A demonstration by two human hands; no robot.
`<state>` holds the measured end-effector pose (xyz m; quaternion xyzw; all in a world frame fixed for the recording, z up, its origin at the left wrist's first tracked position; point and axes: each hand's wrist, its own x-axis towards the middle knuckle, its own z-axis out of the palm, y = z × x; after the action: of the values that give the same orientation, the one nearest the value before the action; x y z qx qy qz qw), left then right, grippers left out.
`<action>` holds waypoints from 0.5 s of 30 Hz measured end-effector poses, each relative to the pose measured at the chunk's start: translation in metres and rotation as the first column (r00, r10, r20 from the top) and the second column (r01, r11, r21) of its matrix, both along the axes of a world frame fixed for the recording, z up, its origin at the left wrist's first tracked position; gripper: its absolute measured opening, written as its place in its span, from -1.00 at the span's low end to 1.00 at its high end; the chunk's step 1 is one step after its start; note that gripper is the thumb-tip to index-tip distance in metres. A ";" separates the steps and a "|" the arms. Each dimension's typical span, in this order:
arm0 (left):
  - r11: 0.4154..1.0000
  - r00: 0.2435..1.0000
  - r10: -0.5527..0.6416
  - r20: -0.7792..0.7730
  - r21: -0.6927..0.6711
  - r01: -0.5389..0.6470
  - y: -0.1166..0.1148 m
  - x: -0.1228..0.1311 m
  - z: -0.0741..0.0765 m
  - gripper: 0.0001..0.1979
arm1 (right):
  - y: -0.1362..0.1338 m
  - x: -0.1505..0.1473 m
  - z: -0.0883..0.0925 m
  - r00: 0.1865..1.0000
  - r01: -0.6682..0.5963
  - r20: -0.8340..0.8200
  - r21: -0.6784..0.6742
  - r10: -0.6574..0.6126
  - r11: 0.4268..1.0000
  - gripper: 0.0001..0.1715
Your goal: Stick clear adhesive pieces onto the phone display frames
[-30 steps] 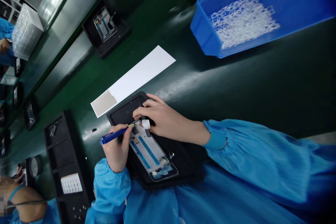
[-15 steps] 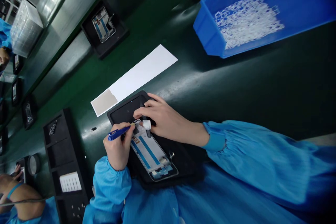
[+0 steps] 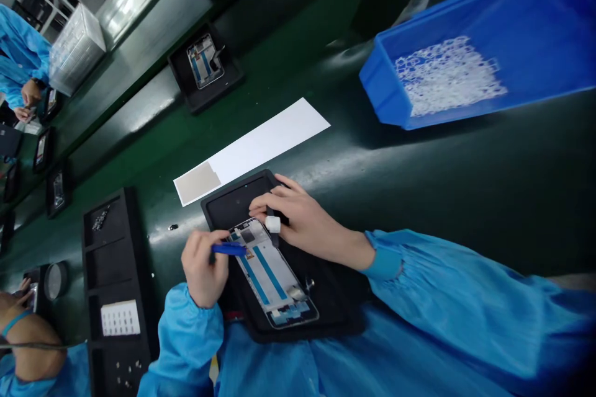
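Note:
A phone frame (image 3: 270, 273) with blue strips lies in a black tray (image 3: 321, 310) at the near edge of the green bench. My left hand (image 3: 202, 267) is closed around a blue pen-like tool (image 3: 229, 249), whose tip lies over the frame's upper left part. My right hand (image 3: 298, 217) rests on the top end of the frame, fingers curled, with a white finger cot (image 3: 272, 224) on one fingertip pressing beside a thin dark stick.
A white paper strip (image 3: 261, 146) lies beyond the tray. A blue bin (image 3: 386, 93) with white bits stands at the back right. A black compartment tray (image 3: 116, 285) sits left. More trays with phone frames (image 3: 205, 62) line the belt. Other people in blue work at the left.
The view shifted, so everything sits lower and further right. My left hand turned the blue tool from pointing up-right to lying nearly level over the frame. My right hand stayed on the frame's top.

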<state>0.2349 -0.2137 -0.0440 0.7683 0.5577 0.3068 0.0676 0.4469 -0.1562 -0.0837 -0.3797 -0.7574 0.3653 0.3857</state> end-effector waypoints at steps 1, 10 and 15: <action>0.999 0.992 -0.040 -0.122 -0.009 0.040 -0.004 0.000 -0.002 -0.77 | 0.000 0.001 0.001 0.999 0.017 -0.043 0.003 -0.017 1.000 -0.78; 0.987 0.815 -0.155 -0.559 -0.052 0.152 0.001 0.015 -0.005 -0.72 | 0.001 0.006 0.007 0.929 0.266 -0.228 -0.132 -0.290 0.955 -0.59; 0.980 0.758 -0.198 -0.622 -0.131 0.148 0.004 0.022 0.007 -0.75 | 0.010 0.004 0.004 0.882 0.311 -0.279 -0.262 -0.380 0.914 -0.62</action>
<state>0.2565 -0.2096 -0.0371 0.8717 0.4854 0.0028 -0.0674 0.4510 -0.1460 -0.0793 -0.4824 -0.5607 0.4251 0.5217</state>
